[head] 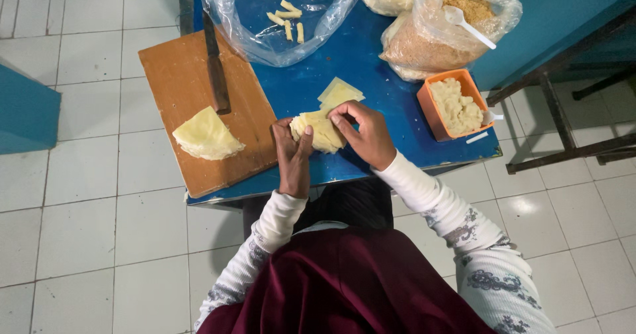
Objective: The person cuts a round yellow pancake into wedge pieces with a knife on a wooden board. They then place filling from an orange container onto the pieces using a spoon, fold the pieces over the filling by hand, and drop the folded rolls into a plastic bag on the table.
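Note:
A pale yellow pastry wrapper (320, 131) lies on the blue table (371, 62), partly rolled. My left hand (292, 158) presses against its left end, fingers together. My right hand (366, 133) curls over its right side and grips it from above. Just beyond, a second flat wrapper (340, 93) rests on the table. A stack of folded wrappers (206, 135) sits on the wooden cutting board (179, 76) to the left, with a knife (214, 66) lying along the board's right part.
An orange tub of white filling (456, 103) with a white spoon stands at the right. Behind it is a clear bag of breadcrumbs (424, 43) with a spoon. An open clear bag (285, 16) at the back holds several finished rolls. White tiled floor surrounds the table; dark metal legs stand right.

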Demonstrator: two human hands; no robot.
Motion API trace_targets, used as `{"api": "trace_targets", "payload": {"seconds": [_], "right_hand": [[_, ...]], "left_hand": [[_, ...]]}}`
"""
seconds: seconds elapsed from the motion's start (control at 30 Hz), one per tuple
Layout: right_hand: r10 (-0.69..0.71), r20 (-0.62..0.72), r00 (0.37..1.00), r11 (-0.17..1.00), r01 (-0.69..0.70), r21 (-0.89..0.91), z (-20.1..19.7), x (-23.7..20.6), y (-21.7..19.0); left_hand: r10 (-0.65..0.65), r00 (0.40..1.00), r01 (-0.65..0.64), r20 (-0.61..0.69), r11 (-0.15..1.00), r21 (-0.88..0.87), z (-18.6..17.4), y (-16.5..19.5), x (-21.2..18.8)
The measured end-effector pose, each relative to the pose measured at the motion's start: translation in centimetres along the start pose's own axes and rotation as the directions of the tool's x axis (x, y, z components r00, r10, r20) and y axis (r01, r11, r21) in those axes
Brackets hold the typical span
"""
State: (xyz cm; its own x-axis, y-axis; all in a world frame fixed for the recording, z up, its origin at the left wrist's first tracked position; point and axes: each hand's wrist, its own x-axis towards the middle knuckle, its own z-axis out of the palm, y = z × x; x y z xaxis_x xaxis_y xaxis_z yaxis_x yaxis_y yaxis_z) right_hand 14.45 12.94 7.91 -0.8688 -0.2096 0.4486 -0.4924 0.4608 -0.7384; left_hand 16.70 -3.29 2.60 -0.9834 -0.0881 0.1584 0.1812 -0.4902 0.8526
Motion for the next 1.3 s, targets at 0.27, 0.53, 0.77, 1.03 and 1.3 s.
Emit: {"api": "trace_targets", "payload": {"seconds": [0.27,0.53,0.77,1.03,1.3], "right_hand": [[-0.248,-0.011,0.969,0.904,0.227,-0.362,0.6,-1.0,-1.6],[0.059,0.096,0.994,0.996,-0.066,0.061,-0.2,-0.7,1.5],[0.305,0.2,0.931,0.812,-0.364,0.456,-0.4,-2.2,6.3],[0.622,0.357,0.697,0.183,-0.573,0.799,-1.7,-1.6,11.0],[0.289,-0.12,0.95,0.942,-0.259,0.213,-4.8,1.8,13.0]], "left_hand": [[0.036,0.999,-0.036,-0.001,0.997,0.066,-0.1,-0.8,0.6],[0.077,0.996,-0.083,0.046,0.984,0.155,-0.3,-1.1,0.6],[0.118,0.993,-0.109,0.007,0.886,0.45,-0.4,-0.7,0.5],[0.06,0.998,-0.048,-0.021,0.929,0.367,-0.7,1.1,-0.1],[0.042,0.999,-0.039,-0.008,0.982,0.185,-1.8,3.4,-0.6]]}}
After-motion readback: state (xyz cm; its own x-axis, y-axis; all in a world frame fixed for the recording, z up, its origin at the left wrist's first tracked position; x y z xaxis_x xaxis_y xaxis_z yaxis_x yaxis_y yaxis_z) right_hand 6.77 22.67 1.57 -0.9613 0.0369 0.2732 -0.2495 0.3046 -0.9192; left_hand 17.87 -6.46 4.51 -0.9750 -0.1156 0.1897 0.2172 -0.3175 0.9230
